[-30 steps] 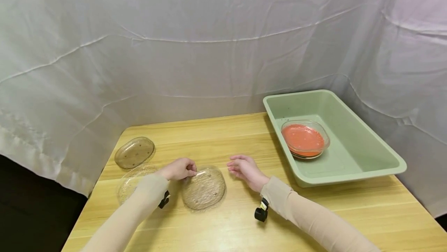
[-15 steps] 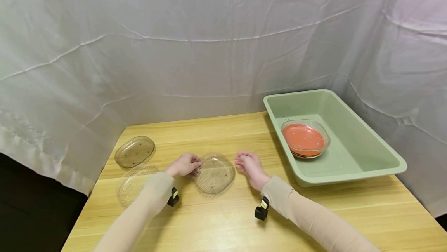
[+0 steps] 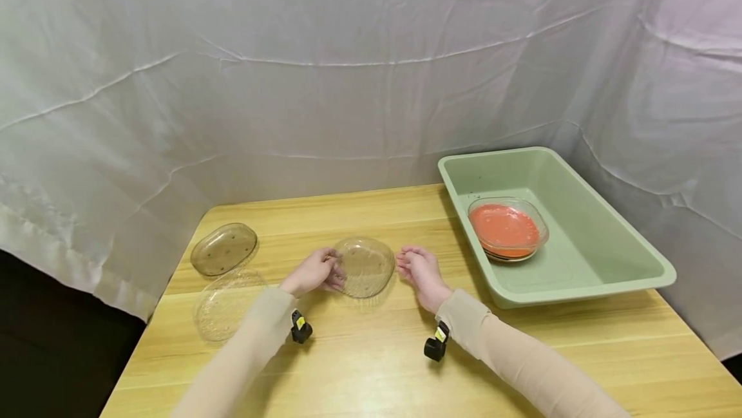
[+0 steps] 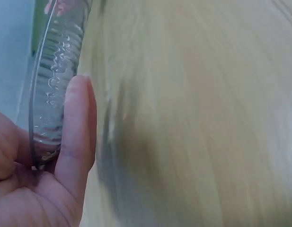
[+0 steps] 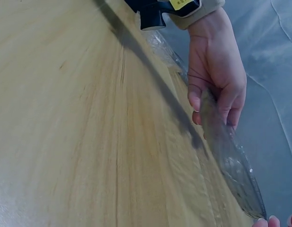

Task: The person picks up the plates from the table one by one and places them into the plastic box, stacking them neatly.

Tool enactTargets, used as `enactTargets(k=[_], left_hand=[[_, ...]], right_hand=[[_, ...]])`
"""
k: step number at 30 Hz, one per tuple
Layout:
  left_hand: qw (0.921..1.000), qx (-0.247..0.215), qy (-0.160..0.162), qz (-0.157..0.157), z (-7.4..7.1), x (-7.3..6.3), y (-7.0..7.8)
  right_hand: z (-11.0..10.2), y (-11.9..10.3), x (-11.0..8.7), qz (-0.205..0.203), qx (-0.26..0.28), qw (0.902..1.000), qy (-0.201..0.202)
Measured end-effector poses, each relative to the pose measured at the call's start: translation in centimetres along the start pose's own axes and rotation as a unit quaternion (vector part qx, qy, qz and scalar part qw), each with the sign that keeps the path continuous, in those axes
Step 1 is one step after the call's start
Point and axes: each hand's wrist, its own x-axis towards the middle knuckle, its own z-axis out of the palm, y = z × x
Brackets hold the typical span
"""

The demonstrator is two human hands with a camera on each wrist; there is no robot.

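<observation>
My left hand (image 3: 313, 271) grips the left edge of a clear shallow dish (image 3: 365, 270) with a rounded-square outline. In the left wrist view the dish (image 4: 56, 80) stands on edge between thumb and fingers, with ribbing and raised marks on its surface. The right wrist view shows the dish (image 5: 228, 156) raised over the table, its shadow below. My right hand (image 3: 424, 276) is beside the opposite edge with loosely bent fingers; its fingertips (image 5: 273, 221) come right at the rim. Left of the left hand lies another clear dish (image 3: 228, 308), partly covered by the sleeve.
A brownish clear oval dish (image 3: 224, 249) lies at the table's back left. On the right stands a deep green tub (image 3: 585, 276), holding a clear dish with a red inside (image 3: 504, 228) on a small stack. Grey curtains (image 3: 348, 115) hang behind the wooden table (image 3: 371, 366).
The left hand has carried the clear dish to the right and away from me, tilting it. The right hand has shifted slightly right and stays close to the dish's edge.
</observation>
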Motion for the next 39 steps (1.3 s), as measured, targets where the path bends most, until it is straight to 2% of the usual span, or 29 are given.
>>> enactTargets(k=[7, 14, 18, 28, 34, 39], left_hand=[[0.9987, -0.035, 0.036, 0.012, 0.8, 0.0, 1.0], [0.9919, -0.069, 0.105, 0.021, 1.5, 0.2, 1.8], [0.9875, -0.071, 0.137, 0.031, 1.9, 0.3, 2.5], [0.9786, -0.087, 0.18, 0.049, 3.2, 0.3, 4.7], [0.9735, -0.109, 0.193, 0.056, 4.1, 0.5, 5.4], [0.9715, -0.105, 0.202, 0.065, 4.9, 0.9, 5.5]], right_hand=[[0.0, -0.6, 0.2, 0.005, 0.0, 0.9999, 0.012], [-0.3, -1.4, 0.5, 0.001, 0.008, 0.9999, 0.013], [-0.3, -1.7, 0.7, 0.002, 0.019, 0.9998, 0.01], [-0.3, -3.5, 0.5, 0.009, 0.074, 0.9961, -0.046], [-0.3, -4.6, 0.3, 0.01, 0.092, 0.9943, -0.053], [-0.3, -5.1, 0.2, 0.012, 0.108, 0.9924, -0.058]])
